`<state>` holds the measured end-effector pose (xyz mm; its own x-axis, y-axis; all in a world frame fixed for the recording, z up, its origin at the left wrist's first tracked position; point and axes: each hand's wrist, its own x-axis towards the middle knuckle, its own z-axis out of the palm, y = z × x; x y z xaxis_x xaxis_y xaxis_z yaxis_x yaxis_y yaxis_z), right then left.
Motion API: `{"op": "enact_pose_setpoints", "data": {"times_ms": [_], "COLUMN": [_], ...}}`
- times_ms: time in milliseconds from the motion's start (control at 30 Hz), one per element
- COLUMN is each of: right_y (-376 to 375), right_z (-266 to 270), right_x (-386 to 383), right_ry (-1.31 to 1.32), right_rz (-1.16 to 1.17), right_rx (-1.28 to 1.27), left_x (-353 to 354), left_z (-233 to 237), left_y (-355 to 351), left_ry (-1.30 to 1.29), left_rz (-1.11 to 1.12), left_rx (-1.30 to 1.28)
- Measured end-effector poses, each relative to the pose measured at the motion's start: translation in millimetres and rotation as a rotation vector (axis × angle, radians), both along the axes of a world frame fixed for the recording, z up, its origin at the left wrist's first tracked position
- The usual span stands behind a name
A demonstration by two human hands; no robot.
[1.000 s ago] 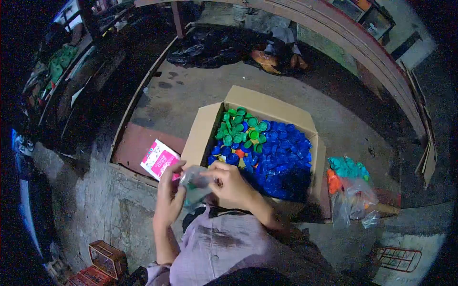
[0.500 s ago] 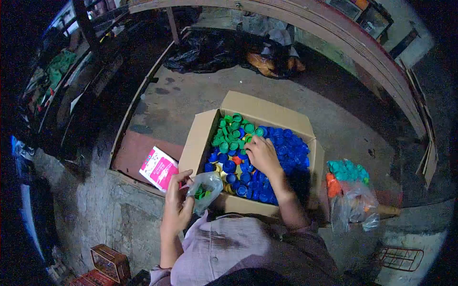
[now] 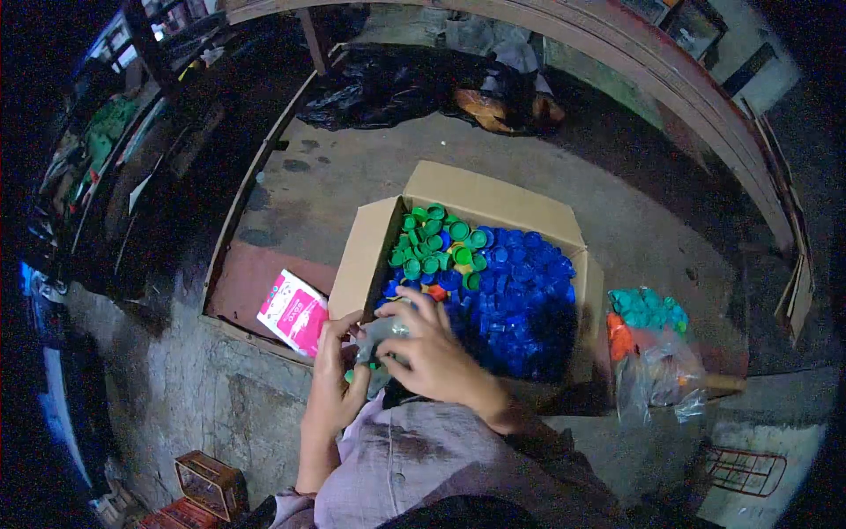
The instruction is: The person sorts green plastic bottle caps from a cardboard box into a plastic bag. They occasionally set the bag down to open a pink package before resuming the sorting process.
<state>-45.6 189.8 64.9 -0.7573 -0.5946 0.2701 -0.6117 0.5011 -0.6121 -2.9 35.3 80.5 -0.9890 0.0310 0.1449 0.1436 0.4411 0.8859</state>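
Observation:
An open cardboard box holds many bottle caps, with green caps at its upper left and blue caps over the middle and right. At the box's near left corner, my left hand grips a small clear plastic bag with some green caps in it. My right hand is over the bag's right side, its fingers curved and apart at the bag's mouth. Whether a cap is between those fingers cannot be made out.
Left of the box lies a pink and white packet. On the right are a bag of teal caps and a bag with orange things. Black plastic bags lie at the back. A wooden beam arches across the top.
My right hand has moved from the green caps in the box down and left to the plastic bag. My left hand still holds the bag, and the view has shifted slightly.

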Motion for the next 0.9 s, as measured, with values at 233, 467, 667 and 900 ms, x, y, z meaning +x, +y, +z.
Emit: {"op": "enact_pose_setpoints", "data": {"times_ms": [233, 467, 667, 900], "right_y": [33, 75, 17, 24], "right_z": [-17, -64, -83, -83], "right_x": [-30, -76, -89, -97], "right_ry": [-0.035, 0.256, 0.258, 0.117], "right_rz": [-0.209, -0.461, -0.208, -0.203], "right_rx": [-0.155, 0.411, 0.254, 0.198], "left_x": [2, 0, -2, 2], "left_z": [-2, -10, -4, -10], "left_y": [-5, -11, -8, -16], "left_ry": [-0.016, 0.035, -0.004, -0.026], "left_rz": [-0.016, -0.043, -0.032, 0.012], "left_rx": [-0.022, -0.062, -0.048, 0.064]}}
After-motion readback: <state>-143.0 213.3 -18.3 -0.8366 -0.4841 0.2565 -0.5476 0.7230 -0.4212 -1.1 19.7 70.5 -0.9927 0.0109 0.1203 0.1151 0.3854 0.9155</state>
